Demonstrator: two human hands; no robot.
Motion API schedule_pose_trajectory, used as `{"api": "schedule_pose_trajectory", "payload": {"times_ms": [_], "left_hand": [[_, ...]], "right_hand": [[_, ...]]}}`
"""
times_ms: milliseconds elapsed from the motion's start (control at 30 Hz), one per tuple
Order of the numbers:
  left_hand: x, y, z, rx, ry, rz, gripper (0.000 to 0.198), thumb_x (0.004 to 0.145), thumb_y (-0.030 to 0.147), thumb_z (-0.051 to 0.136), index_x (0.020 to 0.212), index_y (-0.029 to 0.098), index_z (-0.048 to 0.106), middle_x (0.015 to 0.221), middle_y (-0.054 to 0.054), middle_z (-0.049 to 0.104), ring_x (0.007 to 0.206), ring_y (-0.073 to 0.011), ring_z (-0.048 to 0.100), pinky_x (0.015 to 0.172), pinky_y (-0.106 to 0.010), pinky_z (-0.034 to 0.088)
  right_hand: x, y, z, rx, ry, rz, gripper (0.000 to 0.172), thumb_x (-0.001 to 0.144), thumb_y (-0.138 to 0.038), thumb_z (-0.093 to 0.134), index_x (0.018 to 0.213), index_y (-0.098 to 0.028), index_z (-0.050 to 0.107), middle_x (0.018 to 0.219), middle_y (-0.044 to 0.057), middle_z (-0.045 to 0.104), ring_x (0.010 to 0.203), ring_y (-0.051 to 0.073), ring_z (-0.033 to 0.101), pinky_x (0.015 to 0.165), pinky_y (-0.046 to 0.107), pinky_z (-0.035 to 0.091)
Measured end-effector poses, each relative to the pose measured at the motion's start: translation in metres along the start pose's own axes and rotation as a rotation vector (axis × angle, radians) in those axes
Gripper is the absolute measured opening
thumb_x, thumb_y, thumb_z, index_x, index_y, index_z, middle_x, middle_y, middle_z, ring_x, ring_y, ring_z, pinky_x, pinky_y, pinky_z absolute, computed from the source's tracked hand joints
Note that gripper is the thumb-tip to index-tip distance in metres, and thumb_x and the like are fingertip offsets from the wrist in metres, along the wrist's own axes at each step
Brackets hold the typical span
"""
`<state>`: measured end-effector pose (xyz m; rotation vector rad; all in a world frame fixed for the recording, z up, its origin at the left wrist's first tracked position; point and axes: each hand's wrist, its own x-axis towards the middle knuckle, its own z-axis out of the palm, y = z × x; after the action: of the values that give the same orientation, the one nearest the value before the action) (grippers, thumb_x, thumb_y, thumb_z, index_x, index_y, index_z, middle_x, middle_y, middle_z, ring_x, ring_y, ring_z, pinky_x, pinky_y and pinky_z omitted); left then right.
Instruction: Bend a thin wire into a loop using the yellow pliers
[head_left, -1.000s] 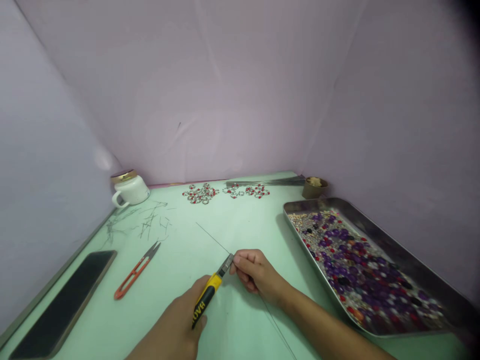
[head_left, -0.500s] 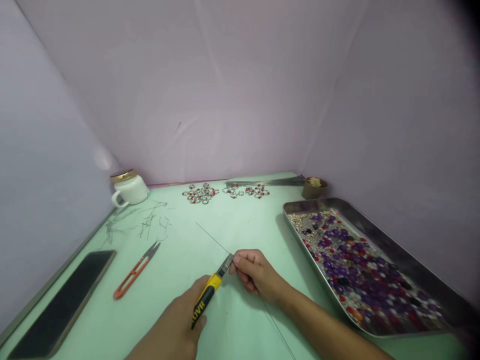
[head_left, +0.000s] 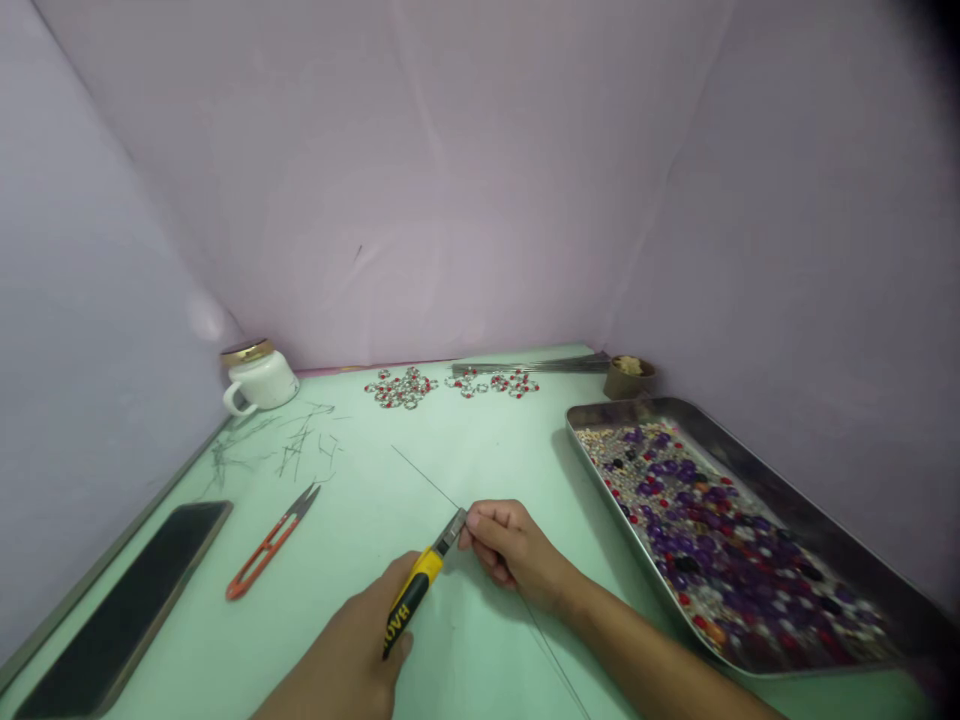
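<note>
My left hand (head_left: 367, 630) is wrapped round the yellow and black handles of a pair of pliers (head_left: 426, 578). The pliers' metal jaws meet a thin wire (head_left: 424, 475) right beside the fingertips of my right hand (head_left: 504, 545). That hand is closed, pinching the wire between thumb and forefinger. One end of the wire sticks out to the upper left, past the jaws. Thin strands also run from under my right hand towards the bottom edge. Whatever lies exactly between jaws and fingertips is too small to make out.
Orange thread snips (head_left: 271, 545) and a phone (head_left: 127, 610) lie at left, near wire scraps (head_left: 296, 445) and a lidded white mug (head_left: 262, 382). Ring-shaped beaded pieces (head_left: 401, 388), a wire bundle (head_left: 532, 366) and a small brown pot (head_left: 628, 380) are at the back. A metal bead tray (head_left: 645, 590) stands right.
</note>
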<state>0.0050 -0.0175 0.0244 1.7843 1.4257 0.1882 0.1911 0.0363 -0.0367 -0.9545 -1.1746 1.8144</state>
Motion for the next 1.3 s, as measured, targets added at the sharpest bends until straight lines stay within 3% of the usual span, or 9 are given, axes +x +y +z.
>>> {"api": "schedule_pose_trajectory", "payload": {"times_ms": [267, 1300], "left_hand": [[0.0018, -0.0029, 0.0013, -0.031, 0.04, -0.005, 0.053, 0.076, 0.016, 0.043, 0.128, 0.021, 0.04, 0.13, -0.004, 0.048, 0.119, -0.022, 0.042, 0.098, -0.03, 0.034], [0.0024, -0.002, 0.0012, -0.022, 0.01, -0.01, 0.052, 0.077, 0.014, 0.04, 0.129, 0.018, 0.036, 0.129, -0.007, 0.047, 0.118, -0.0186, 0.043, 0.101, -0.03, 0.03]], "right_hand": [[-0.0001, 0.0007, -0.0009, -0.005, 0.001, -0.001, 0.032, 0.076, -0.043, 0.053, 0.066, -0.013, 0.056, 0.038, -0.008, 0.036, 0.028, 0.003, 0.024, 0.028, 0.017, 0.016], [0.0003, 0.0007, -0.0004, -0.01, -0.004, -0.007, 0.032, 0.076, -0.043, 0.053, 0.065, -0.013, 0.056, 0.038, -0.008, 0.036, 0.028, 0.003, 0.024, 0.029, 0.017, 0.015]]}}
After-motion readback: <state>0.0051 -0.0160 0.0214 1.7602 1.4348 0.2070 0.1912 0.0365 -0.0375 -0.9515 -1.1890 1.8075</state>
